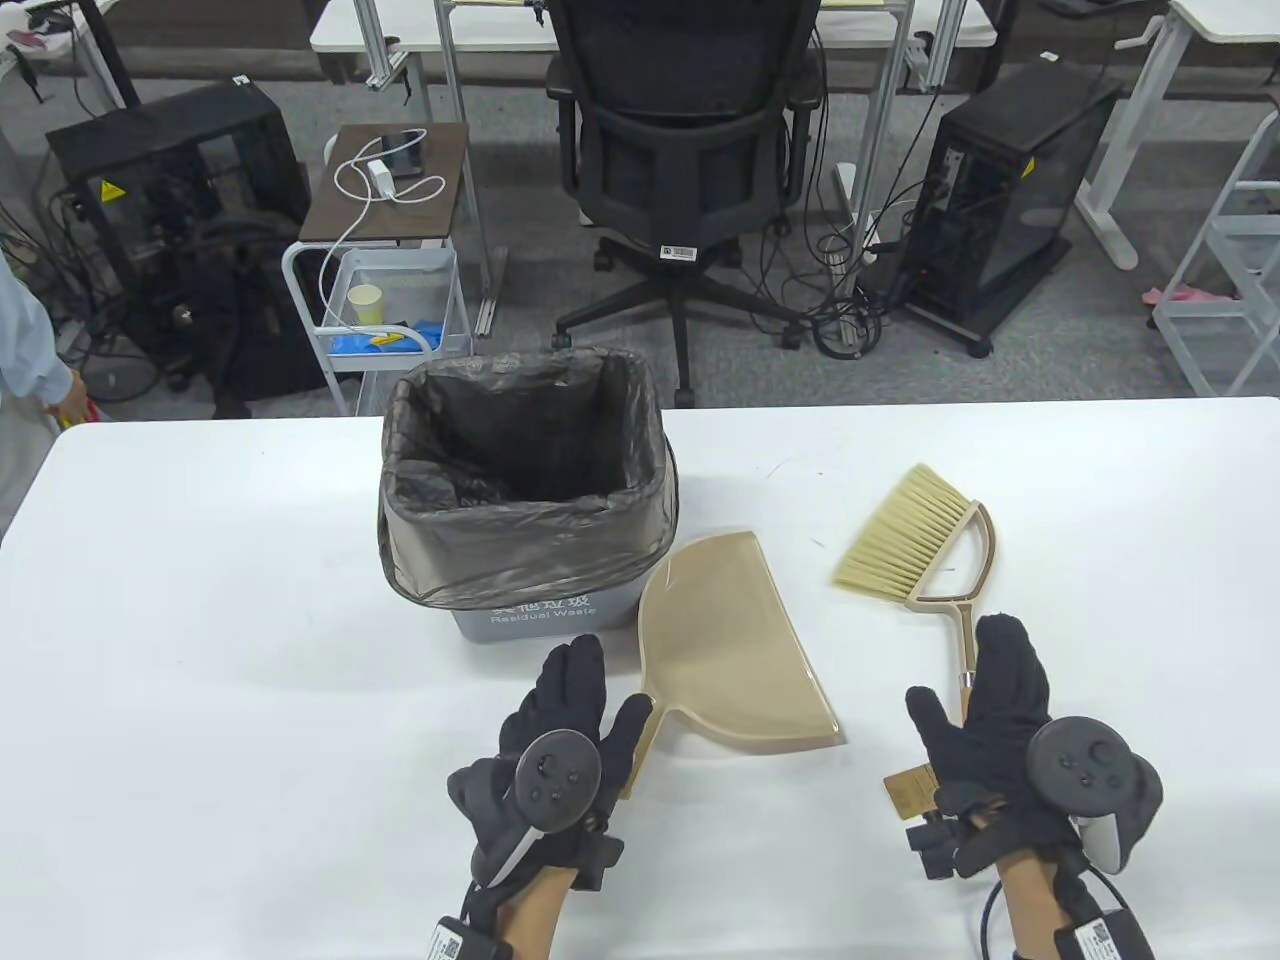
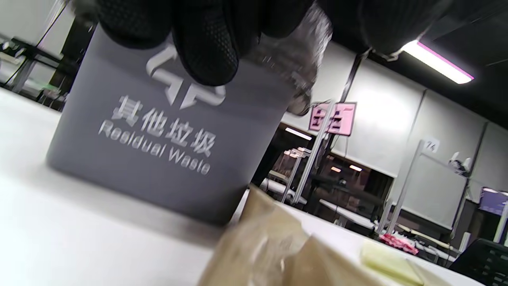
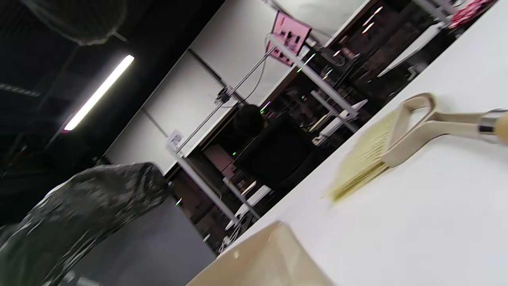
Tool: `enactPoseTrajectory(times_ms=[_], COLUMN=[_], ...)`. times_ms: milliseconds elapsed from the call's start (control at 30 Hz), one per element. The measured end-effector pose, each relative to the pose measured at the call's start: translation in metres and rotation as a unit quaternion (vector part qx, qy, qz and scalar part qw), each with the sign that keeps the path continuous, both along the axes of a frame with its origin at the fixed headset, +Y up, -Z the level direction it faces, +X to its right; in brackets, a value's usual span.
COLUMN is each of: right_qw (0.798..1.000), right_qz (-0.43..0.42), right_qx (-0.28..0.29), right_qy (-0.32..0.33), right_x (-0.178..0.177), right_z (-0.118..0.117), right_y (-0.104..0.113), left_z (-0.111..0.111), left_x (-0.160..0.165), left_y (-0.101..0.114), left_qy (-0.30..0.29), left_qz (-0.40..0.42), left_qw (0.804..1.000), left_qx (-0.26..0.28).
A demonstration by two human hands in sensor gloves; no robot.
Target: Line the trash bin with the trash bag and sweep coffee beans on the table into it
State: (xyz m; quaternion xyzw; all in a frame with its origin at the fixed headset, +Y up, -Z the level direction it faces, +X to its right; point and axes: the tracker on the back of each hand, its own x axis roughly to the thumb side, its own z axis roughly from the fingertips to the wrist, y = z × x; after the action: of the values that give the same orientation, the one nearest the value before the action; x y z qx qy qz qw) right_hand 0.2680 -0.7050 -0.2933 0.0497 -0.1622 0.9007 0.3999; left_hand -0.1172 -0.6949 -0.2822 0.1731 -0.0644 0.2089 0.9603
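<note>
On the white table point(image 1: 200, 620), a grey plastic trash bin point(image 1: 530, 615) lined with a dark trash bag point(image 1: 520, 450) stands left; a beige plastic dustpan point(image 1: 730, 650) lies just right of it, a beige hand brush point(image 1: 925, 545) farther right.

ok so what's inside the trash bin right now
A dark translucent trash bag lines the grey trash bin, folded over its rim. The table view shows only crumpled bag inside; no coffee beans can be made out, though the very bottom is shadowed and partly hidden by folds.
</note>
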Motion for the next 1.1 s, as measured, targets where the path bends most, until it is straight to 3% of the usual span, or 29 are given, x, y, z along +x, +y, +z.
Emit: enactPoseTrajectory(times_ms=[267, 433, 867, 1100], right_qw=[0.991, 0.985, 0.973, 0.971], right_qz=[0.082, 0.117, 0.186, 0.185], right_qx=[0.007, 0.006, -0.123, -0.142], right_qy=[0.105, 0.129, 0.058, 0.056], right_x=[-0.038, -0.051, -0.036, -0.035], right_z=[0.008, 0.011, -0.019, -0.024], right_y=[0.003, 0.001, -0.043, -0.045], left_z=[0.021, 0.023, 0.002, -0.001], left_x=[0.019, 0.030, 0.043, 0.041], left_y=[0.011, 0.009, -0.031, -0.034], left_qy=[-0.022, -0.031, -0.074, -0.072], left_qz=[-0.075, -0.128, -0.120, -0.112], left_qw=[0.995, 0.989, 0.989, 0.989], left_qx=[0.059, 0.072, -0.046, -0.057])
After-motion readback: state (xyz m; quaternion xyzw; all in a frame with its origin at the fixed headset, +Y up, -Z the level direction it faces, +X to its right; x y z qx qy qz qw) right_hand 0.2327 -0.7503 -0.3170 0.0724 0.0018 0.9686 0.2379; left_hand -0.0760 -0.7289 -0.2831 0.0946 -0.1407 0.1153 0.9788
